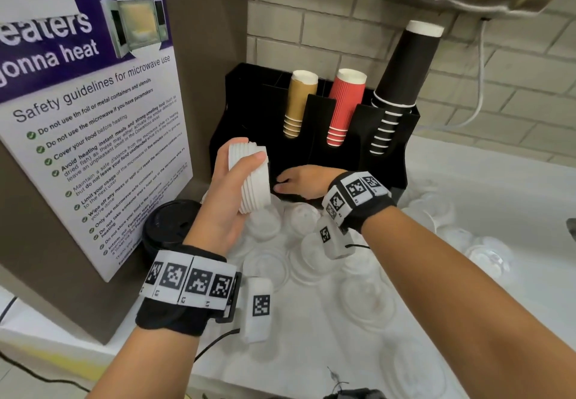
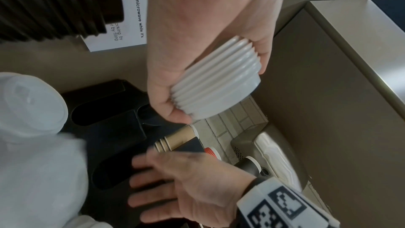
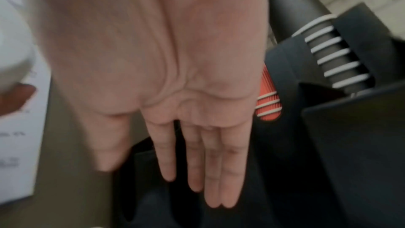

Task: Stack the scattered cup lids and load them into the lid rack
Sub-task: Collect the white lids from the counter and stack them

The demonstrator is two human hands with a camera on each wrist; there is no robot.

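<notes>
The left hand (image 1: pixel 229 199) grips a nested stack of white lids (image 1: pixel 251 177) around its rims, held above the bench just before the black lid rack (image 1: pixel 386 149). The right hand (image 1: pixel 300 182), fingers straight and holding nothing, reaches into the rack's front. The lids look light, thin and slippery, so gripping across the rims seems safest. More lids (image 1: pixel 314 258) lie scattered on the bench.
</notes>
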